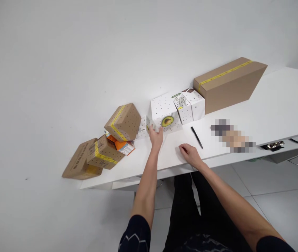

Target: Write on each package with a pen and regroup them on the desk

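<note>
My left hand reaches over the white table with thumb and fingers apart, at the front left corner of a white speckled box with an avocado picture. Whether the fingertips touch the box I cannot tell. Just left of them is a white panel with a barcode, partly hidden behind a brown carton. My right hand rests near the table's front edge, its fingers curled in and nothing visible in them. A black pen lies beyond it, to the right.
Two smaller white boxes and a long brown carton stand to the right. Brown taped cartons and orange packets crowd the left end. A pixelated object lies front right on the table.
</note>
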`<state>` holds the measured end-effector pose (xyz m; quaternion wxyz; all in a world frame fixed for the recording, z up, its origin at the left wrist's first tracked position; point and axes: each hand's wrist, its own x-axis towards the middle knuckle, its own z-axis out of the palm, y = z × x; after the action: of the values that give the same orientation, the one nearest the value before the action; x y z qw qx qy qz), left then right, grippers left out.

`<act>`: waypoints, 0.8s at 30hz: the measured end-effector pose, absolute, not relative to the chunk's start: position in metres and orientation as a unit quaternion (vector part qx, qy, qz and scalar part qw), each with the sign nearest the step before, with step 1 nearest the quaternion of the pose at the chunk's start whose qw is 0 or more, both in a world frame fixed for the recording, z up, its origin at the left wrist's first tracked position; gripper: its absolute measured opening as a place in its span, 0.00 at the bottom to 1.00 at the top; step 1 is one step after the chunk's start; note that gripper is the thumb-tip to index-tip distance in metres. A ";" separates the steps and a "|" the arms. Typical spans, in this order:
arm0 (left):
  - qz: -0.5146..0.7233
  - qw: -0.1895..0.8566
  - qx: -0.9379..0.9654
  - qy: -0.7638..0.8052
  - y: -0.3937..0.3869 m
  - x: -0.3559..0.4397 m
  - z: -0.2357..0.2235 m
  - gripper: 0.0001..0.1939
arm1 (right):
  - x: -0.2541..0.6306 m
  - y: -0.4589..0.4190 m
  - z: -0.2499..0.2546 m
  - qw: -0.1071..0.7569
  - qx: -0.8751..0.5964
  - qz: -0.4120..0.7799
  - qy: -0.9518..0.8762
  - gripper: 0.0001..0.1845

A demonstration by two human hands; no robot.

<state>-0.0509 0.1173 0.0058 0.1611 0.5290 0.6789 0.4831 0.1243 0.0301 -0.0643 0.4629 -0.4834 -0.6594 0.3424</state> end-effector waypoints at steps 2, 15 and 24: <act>0.451 -0.007 0.530 0.718 0.104 -0.076 0.032 0.35 | 0.125 0.029 -0.064 0.460 -0.478 0.343 -0.665 0.13; 0.431 -0.036 0.453 0.779 0.091 -0.181 0.106 0.43 | 0.124 0.026 -0.064 0.474 -0.480 0.316 -0.667 0.12; 0.573 -0.023 0.563 0.594 -0.054 -0.132 0.058 0.47 | 0.122 0.027 -0.075 0.536 -0.501 0.339 -0.590 0.12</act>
<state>-0.1321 -0.0540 0.0581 -0.0234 0.5632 0.5944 0.5735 0.1218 0.0269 -0.0749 0.5355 -0.5005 -0.5896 0.3392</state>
